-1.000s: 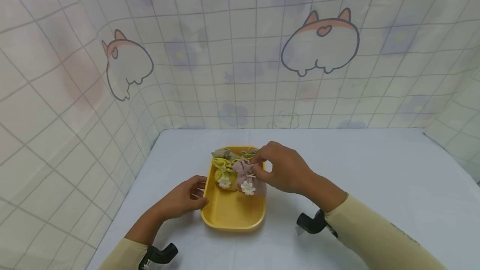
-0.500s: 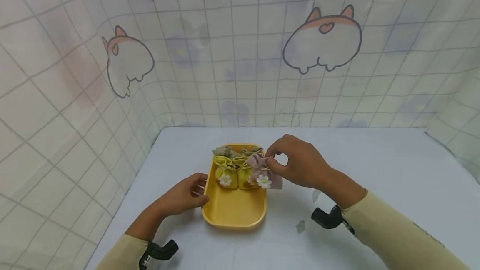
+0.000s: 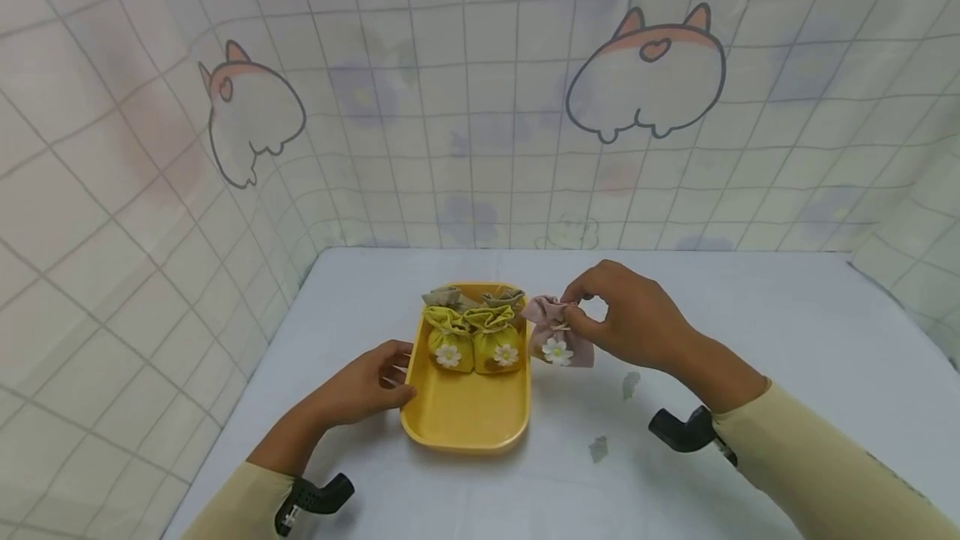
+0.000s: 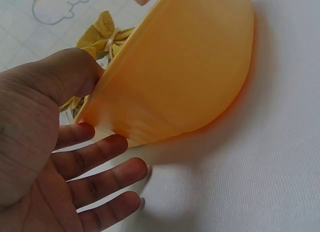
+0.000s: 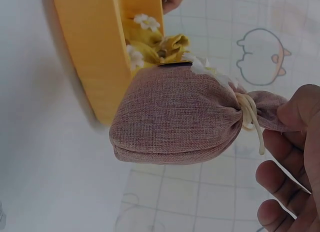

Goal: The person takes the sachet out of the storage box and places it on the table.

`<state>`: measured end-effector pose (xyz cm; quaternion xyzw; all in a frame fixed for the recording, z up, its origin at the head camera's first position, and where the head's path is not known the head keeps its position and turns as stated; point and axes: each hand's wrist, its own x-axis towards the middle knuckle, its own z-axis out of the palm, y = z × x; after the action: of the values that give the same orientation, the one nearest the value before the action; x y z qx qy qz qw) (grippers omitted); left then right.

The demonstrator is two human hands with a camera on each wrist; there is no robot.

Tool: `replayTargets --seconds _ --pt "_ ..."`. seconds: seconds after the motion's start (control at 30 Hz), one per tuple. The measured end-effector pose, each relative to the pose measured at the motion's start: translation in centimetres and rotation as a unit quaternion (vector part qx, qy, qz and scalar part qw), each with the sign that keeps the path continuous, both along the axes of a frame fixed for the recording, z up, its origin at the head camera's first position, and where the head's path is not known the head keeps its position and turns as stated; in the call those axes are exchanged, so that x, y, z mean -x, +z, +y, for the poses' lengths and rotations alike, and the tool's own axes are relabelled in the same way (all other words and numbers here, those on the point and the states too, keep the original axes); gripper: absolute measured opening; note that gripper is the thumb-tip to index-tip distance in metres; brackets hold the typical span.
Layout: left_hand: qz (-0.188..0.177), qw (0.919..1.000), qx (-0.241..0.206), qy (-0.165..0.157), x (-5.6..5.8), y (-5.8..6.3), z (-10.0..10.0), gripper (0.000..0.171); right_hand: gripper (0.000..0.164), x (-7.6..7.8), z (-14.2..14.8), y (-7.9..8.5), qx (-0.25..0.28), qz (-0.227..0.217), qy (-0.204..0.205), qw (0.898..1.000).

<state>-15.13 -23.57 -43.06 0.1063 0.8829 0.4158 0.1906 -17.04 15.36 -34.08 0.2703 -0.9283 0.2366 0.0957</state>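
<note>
A pink drawstring pouch (image 3: 557,336) with a white flower hangs from my right hand (image 3: 637,319), just past the right side of the yellow tray (image 3: 465,423). Thumb and forefinger pinch its gathered top above the cream cord (image 5: 247,112), as the right wrist view shows. My left hand (image 3: 367,386) holds the tray's left side, thumb over the rim and fingertips against the outer wall in the left wrist view. Two yellow drawstring pouches, a left one (image 3: 450,344) and a right one (image 3: 497,344), stand side by side in the tray, each bearing a white flower.
Behind the yellow pouches, grey-green pouch tops (image 3: 447,298) show at the tray's far end. Small greyish patches (image 3: 597,448) lie on the white tabletop (image 3: 720,307) right of the tray. A patterned curtain (image 3: 517,107) hangs behind the table and along its left.
My right hand has carried the pink pouch rightward, from over the tray to beyond its right rim. The right yellow pouch has come into full view. My left hand stays at the tray.
</note>
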Motion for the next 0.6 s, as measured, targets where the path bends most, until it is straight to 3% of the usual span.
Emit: replayTargets --seconds 0.37,0.6 --pt "-0.003 1.0000 -0.003 0.003 0.0 0.0 0.0 0.063 0.012 -0.3 1.9 0.0 -0.014 -0.022 -0.043 0.999" --pt "-0.006 1.0000 -0.006 0.003 0.0 0.0 0.1 0.062 0.014 -0.4 3.7 -0.2 -0.007 -0.011 -0.042 0.999"
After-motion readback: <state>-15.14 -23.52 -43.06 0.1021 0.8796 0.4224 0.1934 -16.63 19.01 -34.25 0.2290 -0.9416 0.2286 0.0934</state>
